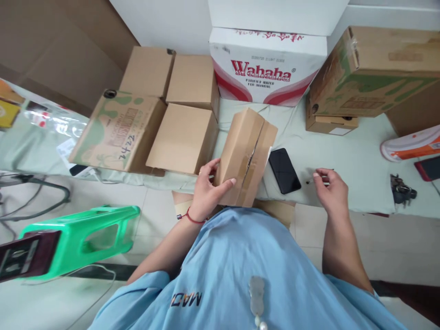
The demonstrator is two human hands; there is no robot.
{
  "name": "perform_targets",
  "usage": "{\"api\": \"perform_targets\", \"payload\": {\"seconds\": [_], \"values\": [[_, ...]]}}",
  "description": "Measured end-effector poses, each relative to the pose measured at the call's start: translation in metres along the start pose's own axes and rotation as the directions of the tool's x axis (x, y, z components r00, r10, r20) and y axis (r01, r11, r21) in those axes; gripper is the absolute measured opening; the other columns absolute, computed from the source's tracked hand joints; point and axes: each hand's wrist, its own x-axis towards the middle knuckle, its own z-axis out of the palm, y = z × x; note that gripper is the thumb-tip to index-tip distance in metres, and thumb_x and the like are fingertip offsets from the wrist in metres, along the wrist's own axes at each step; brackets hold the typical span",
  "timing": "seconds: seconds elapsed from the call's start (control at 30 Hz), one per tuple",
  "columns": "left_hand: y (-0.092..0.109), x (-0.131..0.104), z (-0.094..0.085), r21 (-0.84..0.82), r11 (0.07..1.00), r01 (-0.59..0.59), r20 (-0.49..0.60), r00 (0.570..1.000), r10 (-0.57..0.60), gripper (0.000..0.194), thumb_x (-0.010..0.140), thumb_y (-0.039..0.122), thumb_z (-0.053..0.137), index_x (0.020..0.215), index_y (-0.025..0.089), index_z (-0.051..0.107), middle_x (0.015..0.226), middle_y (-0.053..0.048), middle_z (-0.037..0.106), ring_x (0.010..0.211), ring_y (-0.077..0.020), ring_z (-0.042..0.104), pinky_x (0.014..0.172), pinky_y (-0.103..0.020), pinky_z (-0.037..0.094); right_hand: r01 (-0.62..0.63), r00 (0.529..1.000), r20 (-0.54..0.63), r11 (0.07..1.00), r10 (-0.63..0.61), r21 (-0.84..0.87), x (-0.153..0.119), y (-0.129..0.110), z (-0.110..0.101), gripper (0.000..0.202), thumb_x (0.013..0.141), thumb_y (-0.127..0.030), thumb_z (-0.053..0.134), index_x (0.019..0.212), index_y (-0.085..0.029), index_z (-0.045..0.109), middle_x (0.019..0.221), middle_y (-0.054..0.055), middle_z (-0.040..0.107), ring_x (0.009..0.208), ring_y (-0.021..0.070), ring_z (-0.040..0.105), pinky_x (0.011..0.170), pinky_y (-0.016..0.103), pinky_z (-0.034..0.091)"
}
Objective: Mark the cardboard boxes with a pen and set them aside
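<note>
Two hands work at different jobs at the desk (pixel 364 156): the left hand (pixel 206 192) grips a long cardboard box (pixel 237 146) near its lower end, with the thumb laid on the upper side and the fingers round the left side. That grip probably steadies the box, which sits at a slant at the near edge of the desk, right in front of the blue shirt (pixel 240 256), with its taped seam (pixel 251 158) facing up and within easy reach of either hand.

The right hand (pixel 332 190) is apart from the box, over the desk beyond the phone (pixel 284 170), its fingers curled in and the thumb close to the forefinger. A small thin thing (pixel 310 181) shows at the fingertips, too small to name, and I cannot tell whether it is pinched or only lies beneath them.

The phone lies flat just beside the box, between the two hands, likely put there to be handy. To the left, plain cartons (pixel 180 137) stand close together next to a green-printed box (pixel 112 128), perhaps grouped to save room, while the white water box (pixel 268 68) stands behind, against the wall
</note>
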Motion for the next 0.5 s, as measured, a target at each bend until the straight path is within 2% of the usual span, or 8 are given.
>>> {"api": "perform_targets", "payload": {"seconds": [0.07, 0.13, 0.2, 0.27, 0.33, 0.4, 0.5], "values": [[-0.003, -0.002, -0.002, 0.095, 0.995, -0.022, -0.023, 0.999, 0.024, 0.078, 0.064, 0.04, 0.099, 0.135, 0.026, 0.072, 0.119, -0.007, 0.061, 0.113, -0.0293, 0.061, 0.107, -0.045, 0.048, -0.013, 0.999, -0.035, 0.98, 0.006, -0.199, 0.006, 0.009, -0.006, 0.05, 0.093, -0.047, 0.059, 0.128, -0.014, 0.074, 0.12, 0.018, 0.077, 0.094, 0.0286, 0.072, 0.093, 0.048, 0.056], [-0.003, -0.005, -0.003, 0.148, 0.987, -0.058, -0.034, 0.997, 0.063, 0.079, 0.064, 0.043, 0.1, 0.136, 0.026, 0.072, 0.121, -0.008, 0.061, 0.115, -0.0301, 0.061, 0.107, -0.046, 0.048, -0.056, 0.998, -0.029, 0.939, 0.048, -0.339, 0.01, 0.018, -0.008, 0.056, 0.095, -0.045, 0.058, 0.139, -0.012, 0.069, 0.114, 0.018, 0.078, 0.1, 0.0327, 0.072, 0.094, 0.049, 0.055], [-0.002, -0.006, -0.004, 0.133, 0.988, -0.074, -0.018, 0.997, 0.077, 0.078, 0.066, 0.045, 0.099, 0.137, 0.026, 0.072, 0.125, -0.008, 0.063, 0.118, -0.0306, 0.063, 0.107, -0.046, 0.049, -0.064, 0.996, 0.023, 0.907, 0.081, -0.417, 0.012, 0.024, -0.009, 0.062, 0.097, -0.043, 0.058, 0.15, -0.012, 0.062, 0.11, 0.018, 0.079, 0.104, 0.0352, 0.071, 0.091, 0.047, 0.054], [0.0, -0.006, -0.005, 0.035, 0.999, -0.041, 0.019, 0.999, 0.04, 0.074, 0.069, 0.046, 0.099, 0.135, 0.026, 0.073, 0.129, -0.009, 0.068, 0.122, -0.0308, 0.064, 0.108, -0.044, 0.051, -0.012, 0.992, 0.103, 0.875, 0.071, -0.485, 0.013, 0.027, -0.007, 0.063, 0.098, -0.039, 0.055, 0.156, -0.016, 0.06, 0.115, 0.018, 0.079, 0.104, 0.0354, 0.072, 0.087, 0.044, 0.053], [0.002, -0.005, -0.005, -0.142, 0.988, 0.065, 0.077, 0.996, -0.055, 0.067, 0.072, 0.048, 0.098, 0.13, 0.025, 0.075, 0.128, -0.01, 0.074, 0.121, -0.0302, 0.068, 0.106, -0.042, 0.054, 0.052, 0.984, 0.173, 0.833, 0.052, -0.55, 0.014, 0.028, -0.005, 0.06, 0.099, -0.034, 0.052, 0.156, -0.021, 0.062, 0.123, 0.018, 0.077, 0.102, 0.0347, 0.072, 0.082, 0.042, 0.051], [0.002, -0.002, -0.004, -0.321, 0.919, 0.229, 0.164, 0.969, -0.184, 0.061, 0.073, 0.049, 0.098, 0.125, 0.023, 0.077, 0.12, -0.008, 0.079, 0.111, -0.0282, 0.073, 0.097, -0.038, 0.059, 0.075, 0.978, 0.198, 0.797, 0.058, -0.599, 0.016, 0.028, -0.003, 0.057, 0.099, -0.03, 0.05, 0.153, -0.023, 0.066, 0.124, 0.019, 0.076, 0.098, 0.0337, 0.072, 0.077, 0.04, 0.049], [-0.004, 0.002, -0.004, -0.487, 0.732, 0.477, 0.331, 0.876, -0.35, 0.053, 0.075, 0.05, 0.097, 0.114, 0.019, 0.079, 0.104, -0.007, 0.083, 0.093, -0.0266, 0.077, 0.084, -0.037, 0.063, 0.062, 0.982, 0.178, 0.774, 0.065, -0.63, 0.02, 0.028, -0.004, 0.053, 0.1, -0.031, 0.051, 0.149, -0.024, 0.07, 0.121, 0.017, 0.079, 0.094, 0.0315, 0.072, 0.074, 0.038, 0.047]]}}
